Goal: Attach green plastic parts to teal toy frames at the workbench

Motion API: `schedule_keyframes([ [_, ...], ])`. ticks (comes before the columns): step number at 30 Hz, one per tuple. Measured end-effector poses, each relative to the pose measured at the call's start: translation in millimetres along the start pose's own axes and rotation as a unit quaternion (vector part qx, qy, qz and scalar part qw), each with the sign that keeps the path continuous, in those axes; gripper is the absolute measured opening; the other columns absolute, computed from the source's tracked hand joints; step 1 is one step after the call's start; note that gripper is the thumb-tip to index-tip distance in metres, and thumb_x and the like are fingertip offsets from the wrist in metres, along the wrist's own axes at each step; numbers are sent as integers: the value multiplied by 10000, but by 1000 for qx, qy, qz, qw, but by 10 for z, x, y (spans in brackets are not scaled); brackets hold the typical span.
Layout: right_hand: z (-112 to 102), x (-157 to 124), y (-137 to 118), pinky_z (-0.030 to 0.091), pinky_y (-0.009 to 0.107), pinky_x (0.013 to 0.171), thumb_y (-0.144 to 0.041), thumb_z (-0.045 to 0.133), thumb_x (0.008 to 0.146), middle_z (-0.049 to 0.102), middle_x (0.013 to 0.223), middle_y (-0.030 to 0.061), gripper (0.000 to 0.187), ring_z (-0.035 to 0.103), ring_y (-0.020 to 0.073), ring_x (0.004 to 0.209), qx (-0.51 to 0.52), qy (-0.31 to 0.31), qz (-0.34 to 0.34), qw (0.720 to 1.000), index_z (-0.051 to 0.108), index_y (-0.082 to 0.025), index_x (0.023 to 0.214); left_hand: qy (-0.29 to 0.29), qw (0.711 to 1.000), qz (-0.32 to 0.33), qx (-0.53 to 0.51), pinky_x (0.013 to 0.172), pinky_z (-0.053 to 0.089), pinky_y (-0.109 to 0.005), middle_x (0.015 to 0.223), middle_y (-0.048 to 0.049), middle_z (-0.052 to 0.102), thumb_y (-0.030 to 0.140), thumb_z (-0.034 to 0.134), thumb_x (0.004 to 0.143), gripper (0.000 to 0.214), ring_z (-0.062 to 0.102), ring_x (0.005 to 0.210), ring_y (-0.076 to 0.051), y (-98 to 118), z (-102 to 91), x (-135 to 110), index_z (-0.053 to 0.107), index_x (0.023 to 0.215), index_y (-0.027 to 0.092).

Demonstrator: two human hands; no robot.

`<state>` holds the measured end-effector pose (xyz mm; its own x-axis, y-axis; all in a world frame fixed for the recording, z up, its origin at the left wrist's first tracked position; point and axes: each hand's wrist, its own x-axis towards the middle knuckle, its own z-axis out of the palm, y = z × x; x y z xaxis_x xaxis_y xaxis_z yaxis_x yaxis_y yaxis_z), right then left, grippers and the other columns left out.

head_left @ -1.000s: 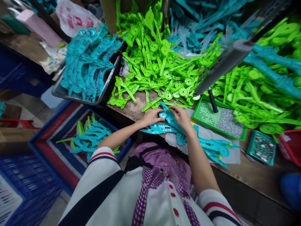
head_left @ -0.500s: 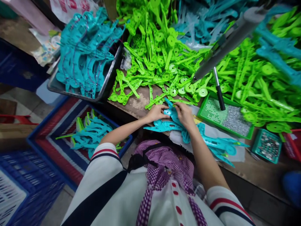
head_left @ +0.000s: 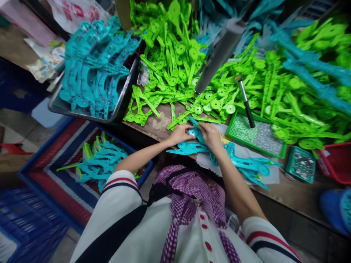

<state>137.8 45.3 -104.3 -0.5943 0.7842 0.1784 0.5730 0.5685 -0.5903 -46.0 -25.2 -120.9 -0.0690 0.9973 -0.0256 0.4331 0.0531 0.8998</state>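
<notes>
On the front of the bench lie several long blue plastic parts (head_left: 192, 147). My left hand (head_left: 181, 134) is closed on the left side of one raised blue plastic part (head_left: 199, 136), near its round disc. Fingers of my right hand (head_left: 210, 135) pinch the same part near its upper end, where a small bit of green shows. The fingertips hide most of that spot. To the right, more blue parts (head_left: 252, 166) with small green bits lie on a pale sheet (head_left: 271, 176).
Green plastic parts (head_left: 175, 80) heap behind my hands. A screwdriver-like grey tool (head_left: 214, 60) hangs above them. A hammer (head_left: 248, 109) rests by a green tray (head_left: 256, 133) of small metal pieces. A black tray (head_left: 120, 106) of wired blue parts and a blue crate (head_left: 79, 219) are at left.
The view has shifted slightly, so the bench things sit further left. Both hands remain on the blue part, with my right hand's fingers turned a little toward its upper end.
</notes>
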Motion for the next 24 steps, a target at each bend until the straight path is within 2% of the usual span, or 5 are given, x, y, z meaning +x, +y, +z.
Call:
schedule_keyframes([
  [6, -188, 158, -513, 506, 459, 1032, -409, 464, 1002, 676, 1267, 114, 435, 628, 248, 1168, 102, 132, 48, 985, 591, -227, 1375, 26, 998, 39, 49, 724, 542, -262, 848, -23, 720, 288, 856, 735, 506, 644, 664, -125, 28, -11, -29, 725, 1204, 147],
  [10, -669, 10, -559, 523, 397, 1006, -437, 489, 1004, 686, 1225, 74, 359, 652, 200, 1109, 137, 233, 58, 961, 655, -256, 1266, 42, 995, 58, 76, 709, 548, -268, 847, -23, 704, 358, 820, 776, 502, 628, 664, -128, 21, -25, -51, 713, 1224, 158],
  [16, -1694, -1100, 800, 487, 465, 941, -417, 529, 949, 724, 1040, 108, 315, 644, 267, 997, -75, 374, 232, 895, 730, -196, 1048, 55, 994, 61, 78, 643, 561, -271, 822, -19, 674, 553, 746, 797, 561, 591, 625, -124, -1, -56, -15, 714, 1216, 181],
  [21, -2107, -1419, 1779, 389, 533, 940, -329, 511, 912, 701, 1099, 171, 304, 565, 360, 1091, -230, 230, 365, 872, 763, -166, 955, 65, 995, 32, 71, 615, 577, -268, 803, -6, 656, 624, 737, 763, 633, 588, 613, -121, 73, -45, -15, 707, 1220, 187],
  [24, -2135, -1276, 2028, 395, 462, 917, -273, 474, 927, 696, 1112, 167, 332, 565, 333, 1086, -222, 146, 313, 912, 760, -159, 1050, 82, 994, 33, 67, 624, 592, -276, 1037, -61, 691, 638, 757, 737, 671, 625, 689, -129, 96, -54, -17, 690, 1234, 191],
])
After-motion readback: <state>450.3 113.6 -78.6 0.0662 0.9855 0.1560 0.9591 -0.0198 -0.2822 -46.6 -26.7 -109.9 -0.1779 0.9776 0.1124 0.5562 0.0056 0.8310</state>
